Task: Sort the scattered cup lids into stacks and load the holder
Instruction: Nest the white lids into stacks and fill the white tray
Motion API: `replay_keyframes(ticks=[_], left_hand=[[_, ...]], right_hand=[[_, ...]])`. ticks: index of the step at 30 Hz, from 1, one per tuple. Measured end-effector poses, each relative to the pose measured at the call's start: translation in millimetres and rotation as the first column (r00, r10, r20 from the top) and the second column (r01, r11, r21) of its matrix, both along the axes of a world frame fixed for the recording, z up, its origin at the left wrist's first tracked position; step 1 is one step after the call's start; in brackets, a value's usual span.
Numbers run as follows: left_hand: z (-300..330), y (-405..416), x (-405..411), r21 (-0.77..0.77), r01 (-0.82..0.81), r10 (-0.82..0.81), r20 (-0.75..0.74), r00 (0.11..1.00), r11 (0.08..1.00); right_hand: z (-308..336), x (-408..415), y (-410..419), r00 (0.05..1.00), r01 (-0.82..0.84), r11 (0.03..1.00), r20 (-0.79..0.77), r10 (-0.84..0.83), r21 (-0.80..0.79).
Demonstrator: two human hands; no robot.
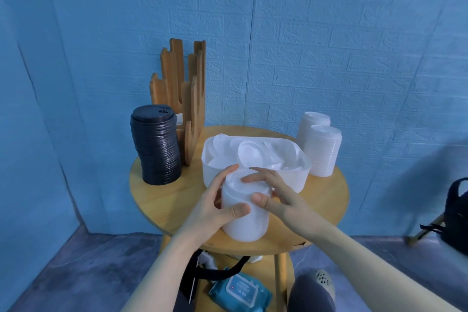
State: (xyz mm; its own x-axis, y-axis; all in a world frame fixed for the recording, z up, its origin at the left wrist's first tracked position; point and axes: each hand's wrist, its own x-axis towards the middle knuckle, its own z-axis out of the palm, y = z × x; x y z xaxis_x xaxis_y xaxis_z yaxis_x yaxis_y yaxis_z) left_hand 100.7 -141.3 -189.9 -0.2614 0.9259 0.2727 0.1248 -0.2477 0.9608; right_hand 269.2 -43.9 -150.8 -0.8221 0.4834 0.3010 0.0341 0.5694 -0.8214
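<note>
Hands wrap the upright white lid stack (244,210) at the table's (162,200) near edge, left hand (215,206) gripping its side, right hand (272,192) pinching its top, wooden holder (179,99) far-left.

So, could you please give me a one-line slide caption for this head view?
Both hands grip a white lid stack before the lid-filled bin on the round table.

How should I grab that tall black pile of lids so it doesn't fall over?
Use both hands low on the black lid stack, one from each side, near its base on the table. It is tall and bends a little partway up, so a grip near the top would likely tip or split it. Its front and left look open; the wooden holder stands close behind.
</note>
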Motion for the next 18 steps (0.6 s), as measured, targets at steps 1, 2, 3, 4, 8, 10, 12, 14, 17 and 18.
replay_keyframes(ticks=[1,2,3,4,8,10,12,14,17,18], left_hand=[[2,0,0,-0.005,0.002,-0.002,-0.003,1.0,1.0],[3,0,0,-0.008,-0.002,0.002,-0.002,1.0,1.0],[5,1,1,-0.006,-0.013,0.013,0.002,1.0,1.0],[6,2,2,-0.001,-0.032,0.032,0.004,0.999,0.999],[6,6,10,0.015,-0.073,0.072,0.03,0.997,0.997],[5,5,12,0.025,-0.077,0.075,0.044,0.996,0.997],[5,5,13,0.032,-0.077,0.076,0.043,0.996,0.996],[4,5,12,0.032,-0.078,0.077,0.032,0.997,0.996],[4,5,11,0.025,-0.075,0.074,0.019,0.997,0.997],[4,5,11,0.026,-0.073,0.073,0.013,0.997,0.997]], right_hand=[[-3,-1,-1,1.0,0.006,1.0,-0.024,-0.006,-0.011],[-6,-2,-1,0.999,0.014,1.0,-0.041,-0.015,-0.015],[-8,-2,-1,0.998,0.023,1.0,-0.055,-0.024,-0.019],[-9,-3,-1,0.997,0.029,0.999,-0.068,-0.03,-0.022],[-9,-2,0,0.998,0.002,1.0,-0.064,-0.002,-0.005],[-1,0,8,1.0,-0.018,1.0,-0.023,0.019,0.025],[11,2,22,0.994,0.053,0.997,-0.094,-0.048,0.051],[23,2,40,0.96,0.216,0.969,-0.205,-0.189,0.117],[33,0,75,0.944,0.329,0.901,-0.101,-0.314,0.284],[34,-1,85,0.941,0.321,0.89,-0.004,-0.338,0.325]])
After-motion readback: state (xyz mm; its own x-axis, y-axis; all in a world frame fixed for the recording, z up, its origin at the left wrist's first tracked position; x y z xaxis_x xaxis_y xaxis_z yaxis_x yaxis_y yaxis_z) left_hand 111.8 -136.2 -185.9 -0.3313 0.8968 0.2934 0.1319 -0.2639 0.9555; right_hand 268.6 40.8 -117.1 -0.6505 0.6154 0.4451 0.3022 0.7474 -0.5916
